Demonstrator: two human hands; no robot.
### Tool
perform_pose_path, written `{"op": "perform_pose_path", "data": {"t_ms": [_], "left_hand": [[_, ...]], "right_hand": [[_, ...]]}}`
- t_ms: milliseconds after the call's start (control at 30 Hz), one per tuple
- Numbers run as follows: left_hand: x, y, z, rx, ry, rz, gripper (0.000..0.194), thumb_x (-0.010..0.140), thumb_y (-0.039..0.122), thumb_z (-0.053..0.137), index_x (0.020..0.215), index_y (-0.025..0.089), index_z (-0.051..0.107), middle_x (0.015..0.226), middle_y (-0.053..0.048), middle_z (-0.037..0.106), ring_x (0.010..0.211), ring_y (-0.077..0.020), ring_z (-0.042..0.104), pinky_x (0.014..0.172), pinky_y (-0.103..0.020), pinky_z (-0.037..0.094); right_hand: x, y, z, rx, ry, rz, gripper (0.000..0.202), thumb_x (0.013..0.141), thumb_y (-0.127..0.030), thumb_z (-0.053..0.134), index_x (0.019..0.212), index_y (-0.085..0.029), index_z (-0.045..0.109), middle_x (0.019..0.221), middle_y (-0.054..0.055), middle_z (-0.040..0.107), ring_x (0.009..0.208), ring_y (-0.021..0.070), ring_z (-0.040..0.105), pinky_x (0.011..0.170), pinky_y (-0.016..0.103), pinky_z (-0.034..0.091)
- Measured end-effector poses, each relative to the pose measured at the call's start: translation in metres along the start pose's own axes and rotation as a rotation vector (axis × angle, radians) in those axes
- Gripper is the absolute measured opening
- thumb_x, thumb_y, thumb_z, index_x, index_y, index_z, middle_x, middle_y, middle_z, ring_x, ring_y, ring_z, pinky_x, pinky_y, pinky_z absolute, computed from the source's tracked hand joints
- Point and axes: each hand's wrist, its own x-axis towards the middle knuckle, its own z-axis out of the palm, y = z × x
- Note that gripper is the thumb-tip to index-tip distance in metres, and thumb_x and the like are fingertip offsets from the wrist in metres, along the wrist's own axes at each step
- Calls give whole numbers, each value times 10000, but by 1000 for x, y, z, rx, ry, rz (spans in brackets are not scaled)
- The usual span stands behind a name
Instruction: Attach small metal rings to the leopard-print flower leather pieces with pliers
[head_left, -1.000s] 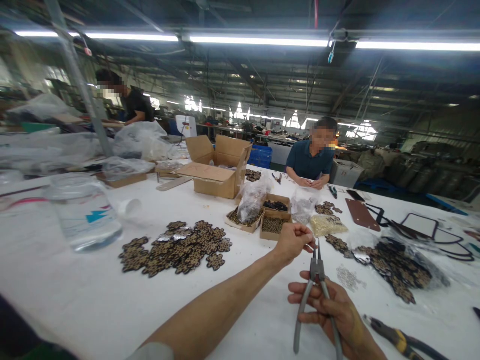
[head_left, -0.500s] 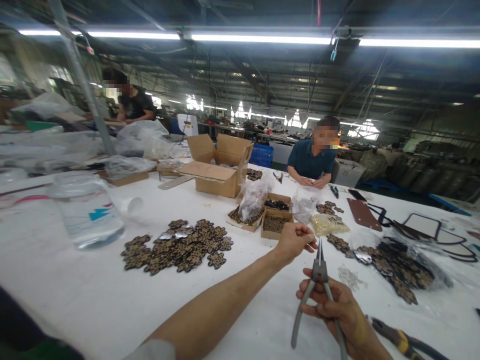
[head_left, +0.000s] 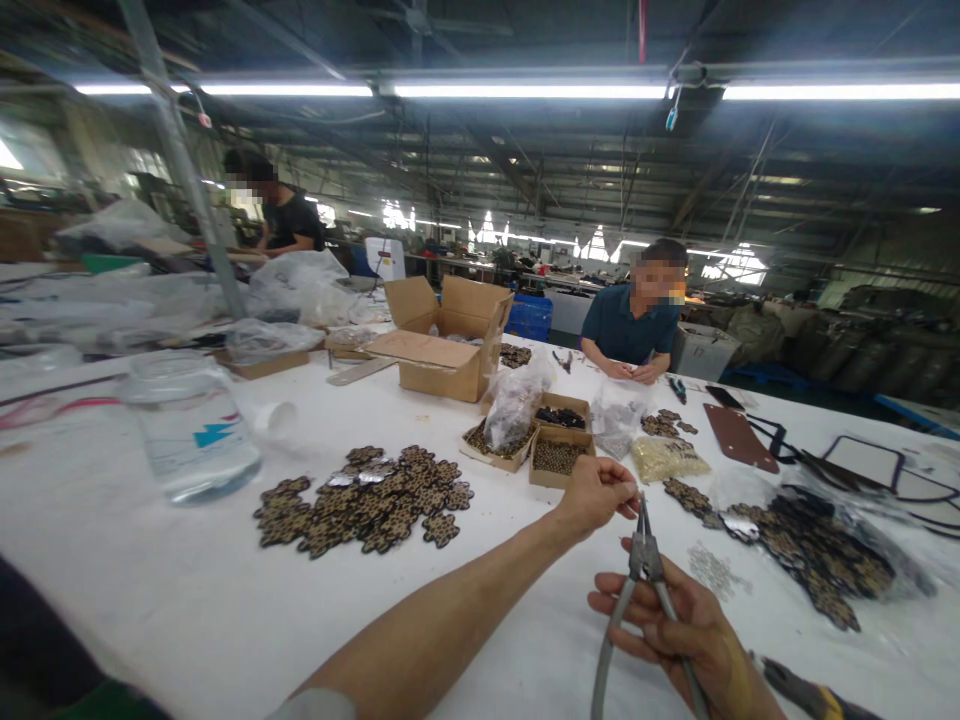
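My left hand [head_left: 600,492] reaches over the white table with thumb and fingertips pinched together. Whatever lies between those fingertips is too small to make out. In my right hand [head_left: 694,625] is a pair of slim-nosed pliers [head_left: 645,556] with grey handles, held upright. Their handles are spread apart, and their thin tips point up right beside my left fingertips. To the right of the pliers lies a scatter of tiny pale pieces [head_left: 716,570]. Behind my left hand stands a small cardboard box of brass-coloured bits [head_left: 556,458].
Flower-shaped patterned patches [head_left: 367,505] lie heaped on the left, with more patches [head_left: 810,550] on the right. A water jug [head_left: 191,430] stands far left. Other pliers [head_left: 810,690] lie by my right wrist. An open carton [head_left: 442,375] and a seated co-worker [head_left: 630,325] are across the table.
The whole view has shifted slightly, moving the scene right and down. Both hands keep nearly the same pose, the plier tips still beside my left fingertips.
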Motion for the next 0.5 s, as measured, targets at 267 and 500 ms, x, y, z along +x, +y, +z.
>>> {"op": "perform_pose_path", "data": {"t_ms": [267,500], "left_hand": [[2,1,0,35,-5,-7,222,663,274,776,738,97,665,628,-64,683,558,-172,668,529,-272,557],[5,-5,-2,52,-30,-18,189,676,246,745,769,102,665,644,-64,689,578,-188,687,535,-278,562]], "right_hand": [[3,1,-5,11,-27,4,868,525,-150,750,1365,-248,553,1222,195,700,1184,410,626,999,606,419],[3,0,-5,16,-28,9,850,530,-124,734,1355,-234,559,1221,207,698,1178,415,629,978,600,437]]}}
